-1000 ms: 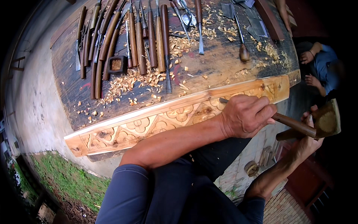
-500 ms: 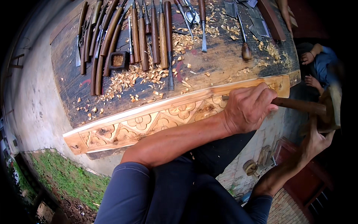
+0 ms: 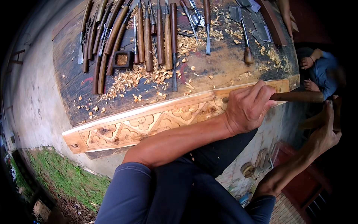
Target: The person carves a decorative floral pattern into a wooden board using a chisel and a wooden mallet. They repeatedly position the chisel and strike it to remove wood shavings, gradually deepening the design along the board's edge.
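Note:
A long pale board (image 3: 143,122), carved with a row of zigzags and four-petalled flowers, lies along the near edge of the bench. My left hand (image 3: 249,108) is wrapped round the wooden handle of a chisel (image 3: 298,97), over the board's right part. The chisel sits almost level, its handle end pointing right; its cutting tip is mostly hidden by my hand. At the far right my right hand (image 3: 326,136) is closed on a wooden mallet (image 3: 314,121), partly lost in the dark rim. The mallet is apart from the chisel's handle end.
Several wooden-handled carving tools (image 3: 147,41) lie across the bench (image 3: 80,99), with wood shavings (image 3: 138,76) and a small dark square box (image 3: 122,59) among them. A lone chisel (image 3: 247,48) lies farther right. Another person (image 3: 324,71) sits beyond the bench's right end.
My right hand and the mallet have swung right, away from the chisel's handle end. My left hand keeps its hold at nearly the same place on the board. The view has shifted slightly.

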{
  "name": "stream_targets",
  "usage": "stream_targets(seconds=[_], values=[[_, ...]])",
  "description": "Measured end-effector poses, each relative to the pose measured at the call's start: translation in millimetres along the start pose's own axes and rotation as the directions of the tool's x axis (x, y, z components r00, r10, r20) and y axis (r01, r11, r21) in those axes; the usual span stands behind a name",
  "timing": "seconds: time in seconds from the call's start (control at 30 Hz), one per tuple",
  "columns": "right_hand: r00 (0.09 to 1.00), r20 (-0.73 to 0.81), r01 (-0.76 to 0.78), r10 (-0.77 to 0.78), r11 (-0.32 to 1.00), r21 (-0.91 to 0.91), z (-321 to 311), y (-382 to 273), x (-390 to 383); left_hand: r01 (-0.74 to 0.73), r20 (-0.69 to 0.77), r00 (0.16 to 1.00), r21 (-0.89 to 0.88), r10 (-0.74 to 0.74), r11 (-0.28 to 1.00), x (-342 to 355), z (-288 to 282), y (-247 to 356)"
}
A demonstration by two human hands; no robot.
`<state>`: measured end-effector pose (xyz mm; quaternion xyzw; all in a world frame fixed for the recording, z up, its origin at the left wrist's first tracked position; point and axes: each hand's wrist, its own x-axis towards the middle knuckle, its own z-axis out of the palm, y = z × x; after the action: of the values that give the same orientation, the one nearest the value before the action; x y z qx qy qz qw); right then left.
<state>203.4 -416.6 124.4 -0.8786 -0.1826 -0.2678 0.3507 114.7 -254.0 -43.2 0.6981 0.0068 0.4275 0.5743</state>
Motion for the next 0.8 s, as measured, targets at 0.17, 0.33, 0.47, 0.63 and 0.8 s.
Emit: stream_targets(seconds=[0.17,0.33,0.47,0.63,0.8], values=[[0.989,0.081,0.119,-0.122,0.992,0.034,-14.0,31.2,-27.0,-0.096,0.053,0.994,0.07,0.092,0.993,-3.2,-1.6,3.4],[0.968,-0.072,-0.22,0.241,0.95,0.22,-13.0,27.0,-41.5,-0.382,0.159,0.916,0.072,0.367,0.922,-9.8,0.2,6.5],[0.954,-0.059,-0.289,0.296,0.952,0.102,-15.1,38.6,-55.4,-0.32,0.174,0.935,0.048,0.308,0.946,-13.9,3.3,6.2],[0.958,-0.029,-0.285,0.285,0.958,0.001,-11.6,40.0,-60.8,-0.259,0.189,0.952,0.063,0.243,0.964,-10.6,2.5,5.5],[0.967,-0.019,-0.252,0.254,0.965,0.074,-5.3,40.2,-61.9,-0.194,0.181,0.967,0.061,0.18,0.979,-8.4,2.3,2.3]])
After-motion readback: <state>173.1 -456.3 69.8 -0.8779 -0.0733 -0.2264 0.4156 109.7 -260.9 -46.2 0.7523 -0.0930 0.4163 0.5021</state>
